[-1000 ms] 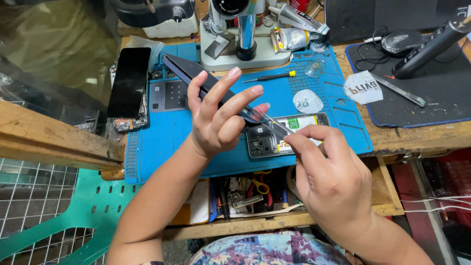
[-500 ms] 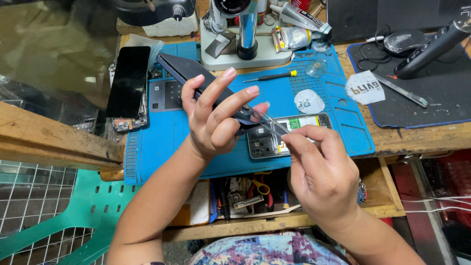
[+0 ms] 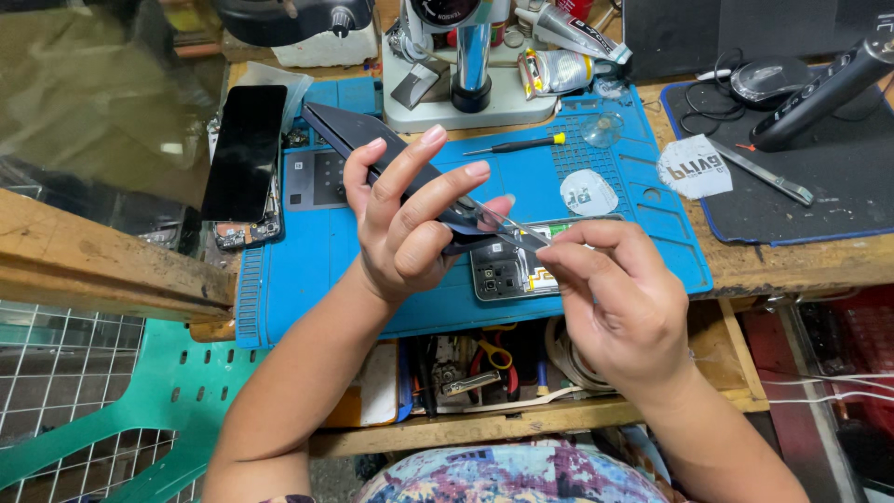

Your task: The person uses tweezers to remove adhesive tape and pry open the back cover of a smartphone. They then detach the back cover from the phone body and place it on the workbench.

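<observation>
My left hand [image 3: 410, 228] holds a dark phone panel [image 3: 346, 127] tilted above the blue work mat [image 3: 307, 251], fingers spread over its near end. My right hand [image 3: 615, 298] pinches a thin shiny tool [image 3: 507, 226] whose tip meets the panel's lower edge by my left fingertips. Directly below both hands an opened phone [image 3: 503, 278] lies on the mat with its inner parts showing; my hands partly hide it.
A black phone [image 3: 244, 154] lies at the mat's left edge. A microscope stand [image 3: 466, 98], a yellow-tipped screwdriver [image 3: 517, 144] and round stickers [image 3: 589, 193] sit behind. A black mat [image 3: 819, 200] on the right holds tweezers [image 3: 764, 172] and a handled tool [image 3: 819, 88]. Hand tools fill the shelf [image 3: 484, 363] below.
My right hand has risen a little and moved closer to the panel's edge with the thin tool. My left hand keeps the panel almost still.
</observation>
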